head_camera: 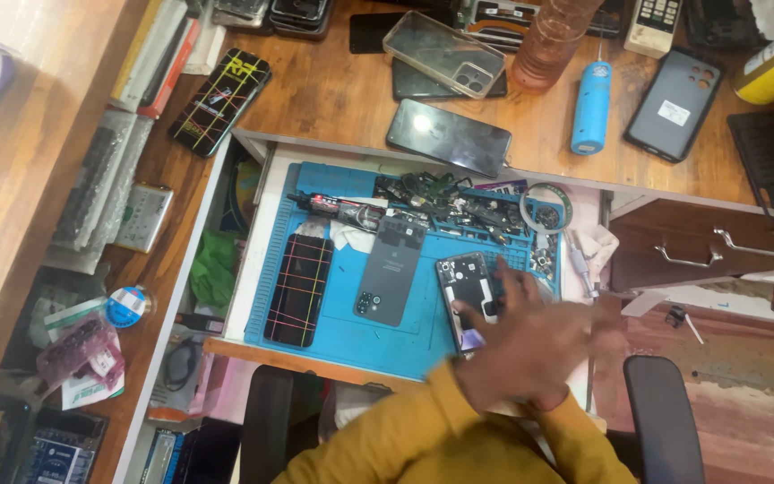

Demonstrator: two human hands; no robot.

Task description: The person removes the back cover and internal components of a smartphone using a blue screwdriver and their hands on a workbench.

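HIDDEN: your hands point(530, 345) are blurring together, so I cannot tell left from right or their grip | THING: opened phone point(469, 291) is lying on the blue mat point(351, 336) (lower end covered), fingers touching it | NEAR: grey phone back point(390, 272) is sitting just beside.

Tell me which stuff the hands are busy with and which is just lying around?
In use:
- hand, blurred, over the opened phone
- blue work mat under it
- grey phone back and dark phone on that mat

Lying about:
- blue tube-shaped tool
- clear phone case
- black phone on the desk
- pink bottle
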